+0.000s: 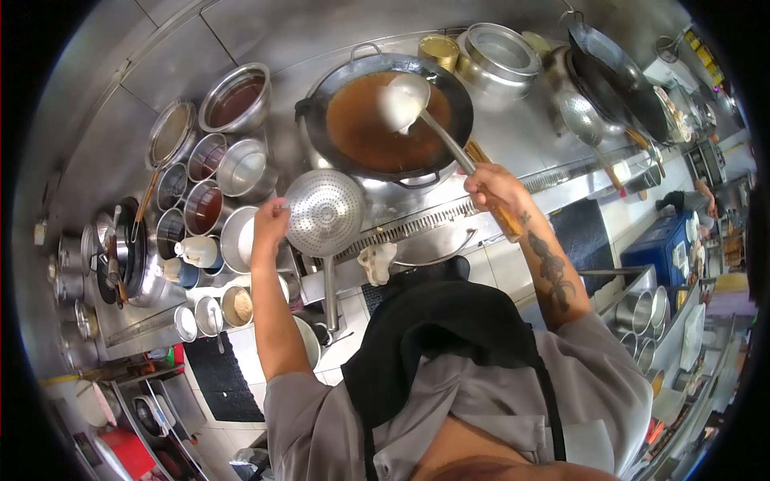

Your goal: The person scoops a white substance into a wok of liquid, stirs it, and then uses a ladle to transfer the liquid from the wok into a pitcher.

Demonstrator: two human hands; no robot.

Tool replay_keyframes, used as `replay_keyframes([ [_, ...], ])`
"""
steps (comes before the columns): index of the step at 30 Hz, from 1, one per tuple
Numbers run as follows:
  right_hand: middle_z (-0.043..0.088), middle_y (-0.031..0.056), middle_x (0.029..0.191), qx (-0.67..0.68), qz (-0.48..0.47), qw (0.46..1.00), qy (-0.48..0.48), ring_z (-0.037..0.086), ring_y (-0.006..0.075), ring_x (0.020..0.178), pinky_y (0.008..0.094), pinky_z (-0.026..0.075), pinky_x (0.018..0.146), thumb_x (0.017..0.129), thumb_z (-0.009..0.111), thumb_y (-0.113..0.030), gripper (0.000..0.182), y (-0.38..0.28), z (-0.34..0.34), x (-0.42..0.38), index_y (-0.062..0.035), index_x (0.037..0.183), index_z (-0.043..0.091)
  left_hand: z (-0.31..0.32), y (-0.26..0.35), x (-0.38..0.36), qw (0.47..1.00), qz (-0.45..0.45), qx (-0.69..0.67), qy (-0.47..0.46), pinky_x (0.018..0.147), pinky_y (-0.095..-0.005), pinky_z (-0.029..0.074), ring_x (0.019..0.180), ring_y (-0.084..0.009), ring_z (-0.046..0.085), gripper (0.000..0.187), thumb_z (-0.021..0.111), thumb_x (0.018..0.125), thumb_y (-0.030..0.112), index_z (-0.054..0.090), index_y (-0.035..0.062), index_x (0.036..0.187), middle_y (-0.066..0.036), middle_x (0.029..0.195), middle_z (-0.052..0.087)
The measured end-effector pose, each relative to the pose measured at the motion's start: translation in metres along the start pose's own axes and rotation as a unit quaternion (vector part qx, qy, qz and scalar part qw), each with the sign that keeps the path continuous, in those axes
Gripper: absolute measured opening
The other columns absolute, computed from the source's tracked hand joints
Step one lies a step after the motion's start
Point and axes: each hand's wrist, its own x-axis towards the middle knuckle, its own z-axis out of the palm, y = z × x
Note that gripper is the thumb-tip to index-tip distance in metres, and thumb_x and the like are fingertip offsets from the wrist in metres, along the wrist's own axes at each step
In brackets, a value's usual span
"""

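The perforated strainer (325,214) is gripped at its rim by the left hand's (271,223) fingers, near the wok (321,128). Over the wok's brown liquid (361,128), the ladle (411,94) is held, its handle enclosed by the right hand's (495,189) fingers.

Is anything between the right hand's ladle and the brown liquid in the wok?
Nothing visible: the right hand has the ladle over the brown liquid in the wok. The skimmer at the left hand is nearer the body, not beneath the ladle.
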Motion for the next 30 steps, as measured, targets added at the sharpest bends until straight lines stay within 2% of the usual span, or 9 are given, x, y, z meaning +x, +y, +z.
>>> replay_keyframes([
  [2,0.053,0.0028,0.068,0.012,-0.009,1.0,-0.006,0.048,0.0112,0.049,0.0269,0.039,0.043,0.076,0.057,-0.002,0.028,-0.001,-0.02,0.019,0.0008,0.104,0.055,0.005,-0.009,-0.001,1.0,-0.015,-0.027,-0.001,0.047,-0.0226,0.041,0.062,-0.0098,0.055,0.039,0.063,0.081,0.01,0.057,0.0008,0.118,-0.004,0.082,0.061],
  [7,0.057,0.0157,0.068,-0.369,-0.181,0.909,0.073,0.061,0.0206,0.059,0.0366,0.05,0.054,0.08,0.056,-0.013,0.024,0.024,-0.036,0.076,0.0063,0.094,0.055,0.039,-0.007,-0.019,0.995,-0.055,-0.056,0.064,0.047,-0.0226,0.042,0.066,-0.0112,0.055,0.048,0.065,0.081,0.01,0.05,0.0026,0.126,-0.006,0.093,0.059],
  [12,0.054,0.0011,0.066,-0.041,0.055,0.992,-0.105,0.052,0.008,0.052,0.0237,0.043,0.045,0.08,0.055,-0.008,0.009,-0.002,-0.078,0.07,-0.0021,0.086,0.057,0.062,-0.005,-0.03,0.986,-0.089,-0.03,0.137,0.049,-0.0244,0.045,0.068,-0.0129,0.057,0.056,0.066,0.08,0.009,0.044,0.006,0.132,-0.008,0.102,0.057],
  [14,0.05,0.0008,0.064,0.016,0.106,0.979,-0.172,0.049,0.0082,0.046,0.0239,0.038,0.038,0.08,0.056,-0.006,0.028,-0.026,-0.112,0.073,0.0007,0.107,0.053,0.065,0.017,-0.051,0.984,-0.082,-0.048,0.154,0.049,-0.0233,0.045,0.067,-0.012,0.057,0.058,0.065,0.08,0.008,0.043,0.0049,0.133,-0.007,0.099,0.056],
  [19,0.054,0.0061,0.068,-0.33,-0.101,0.934,-0.088,0.057,0.0149,0.054,0.0298,0.048,0.047,0.083,0.053,-0.014,0.025,0.001,-0.082,0.075,0.0044,0.1,0.052,0.065,0.025,-0.066,0.978,-0.082,-0.032,0.187,0.047,-0.0214,0.045,0.063,-0.0106,0.055,0.059,0.062,0.079,0.007,0.042,0.0046,0.134,-0.007,0.094,0.056],
  [24,0.051,0.0001,0.067,0.026,0.096,0.978,-0.181,0.047,0.008,0.051,0.0243,0.041,0.045,0.083,0.055,-0.01,0.023,-0.005,-0.086,0.07,0.0016,0.104,0.055,0.061,0.017,-0.057,0.979,-0.082,-0.037,0.183,0.046,-0.0224,0.045,0.062,-0.0112,0.055,0.061,0.063,0.078,0.008,0.041,0.0064,0.135,-0.008,0.094,0.056],
  [26,0.052,0.0,0.07,0.26,0.208,0.877,-0.346,0.047,0.006,0.053,0.022,0.038,0.044,0.084,0.054,-0.011,0.024,-0.004,-0.137,0.101,0.0002,0.105,0.056,0.057,0.016,-0.058,0.979,-0.077,-0.049,0.181,0.044,-0.0229,0.045,0.061,-0.0114,0.055,0.061,0.064,0.078,0.008,0.041,0.0069,0.135,-0.009,0.097,0.057],
  [28,0.052,0.001,0.068,0.089,0.13,0.964,-0.215,0.049,0.0088,0.052,0.0248,0.042,0.044,0.083,0.053,-0.012,0.021,-0.028,-0.13,0.072,0.0022,0.099,0.056,0.05,0.005,-0.056,0.98,-0.066,-0.027,0.184,0.043,-0.0235,0.045,0.06,-0.0114,0.055,0.058,0.063,0.078,0.008,0.044,0.0057,0.133,-0.009,0.095,0.058],
  [30,0.052,0.0015,0.068,-0.133,-0.034,0.979,-0.149,0.049,0.0107,0.051,0.0268,0.044,0.045,0.083,0.053,-0.013,0.021,-0.014,-0.104,0.058,0.0033,0.096,0.055,0.048,-0.001,-0.054,0.983,-0.051,0.007,0.178,0.042,-0.0243,0.045,0.058,-0.0114,0.055,0.054,0.063,0.078,0.008,0.047,0.0046,0.13,-0.008,0.09,0.059],
])
